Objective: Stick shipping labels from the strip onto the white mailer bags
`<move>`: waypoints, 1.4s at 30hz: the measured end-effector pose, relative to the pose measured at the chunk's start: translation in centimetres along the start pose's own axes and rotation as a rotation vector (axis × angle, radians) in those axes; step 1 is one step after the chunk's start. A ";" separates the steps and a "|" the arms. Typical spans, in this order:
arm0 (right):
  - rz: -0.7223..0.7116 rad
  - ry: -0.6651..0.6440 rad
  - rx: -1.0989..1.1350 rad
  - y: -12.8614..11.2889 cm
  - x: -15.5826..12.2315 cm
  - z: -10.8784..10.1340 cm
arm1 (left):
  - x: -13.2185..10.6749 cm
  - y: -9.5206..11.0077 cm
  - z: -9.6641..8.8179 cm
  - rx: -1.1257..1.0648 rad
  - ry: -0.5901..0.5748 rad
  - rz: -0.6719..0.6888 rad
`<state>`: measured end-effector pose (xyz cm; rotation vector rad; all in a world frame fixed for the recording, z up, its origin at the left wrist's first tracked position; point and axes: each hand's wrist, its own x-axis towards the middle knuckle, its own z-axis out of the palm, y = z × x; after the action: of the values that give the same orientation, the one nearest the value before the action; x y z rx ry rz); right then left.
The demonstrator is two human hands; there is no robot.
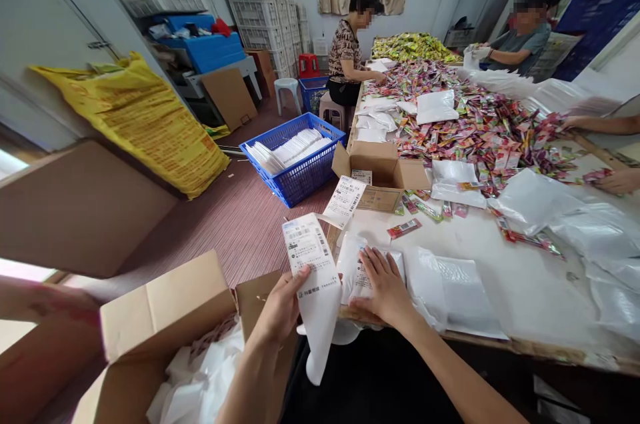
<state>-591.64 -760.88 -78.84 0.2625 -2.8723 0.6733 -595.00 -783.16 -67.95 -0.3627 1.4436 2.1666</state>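
Observation:
My left hand (283, 304) grips a strip of printed shipping labels (310, 244) between thumb and fingers. Its blank white tail hangs down towards my lap, and another printed label (344, 199) of the strip lies over the front of a small open carton (379, 197). Fingers spread, my right hand (383, 284) lies flat on a white mailer bag (353, 256) at the table's near edge. A label on that bag is partly hidden under the hand. Just to the right lie more white mailer bags (460, 291).
Small colourful snack packets (465, 104) are heaped on the table (530, 304). A blue basket (305, 177) with white bags stands on the floor. At lower left is an open cardboard box (165, 304) of crumpled white paper. One person (347, 51) sits left of the table; others work at right.

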 end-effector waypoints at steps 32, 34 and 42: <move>-0.094 0.426 0.469 -7.2 -4.7 -10.8 | 2.6 -5.2 5.0 -0.232 0.178 -0.090; -0.066 0.559 0.671 -4.9 -4.9 -13.8 | 3.9 -4.9 3.9 -0.253 0.287 -0.010; 0.529 0.581 0.064 10.2 -5.7 -9.9 | 3.4 -3.9 2.0 -0.163 0.097 -0.053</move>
<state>-587.00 -746.63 -75.67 -0.6080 -2.3466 0.7648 -595.58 -779.20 -71.84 -0.5653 1.2957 2.2567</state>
